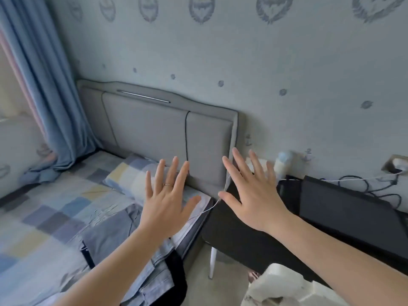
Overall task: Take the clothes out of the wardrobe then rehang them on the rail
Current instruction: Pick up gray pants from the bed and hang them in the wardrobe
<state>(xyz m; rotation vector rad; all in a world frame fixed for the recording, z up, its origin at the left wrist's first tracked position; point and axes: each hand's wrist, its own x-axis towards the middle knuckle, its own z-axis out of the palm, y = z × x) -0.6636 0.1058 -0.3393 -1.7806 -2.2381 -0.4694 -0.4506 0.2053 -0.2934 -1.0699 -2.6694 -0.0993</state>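
Clothes: a crumpled grey-blue fabric garment is noted lying near the right edge of the blue-and-yellow checked bed. Wardrobe and rail are not shown. The left hand and right hand are held in the air, fingers spread, nothing gripped. Rehanging is judged not yet begun.

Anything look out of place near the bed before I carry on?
A white cable trails slack from the black table across the gap onto the bed, where it could snag. A blue shirt and a black garment lie crumpled at the bed's near edge rather than hanging.
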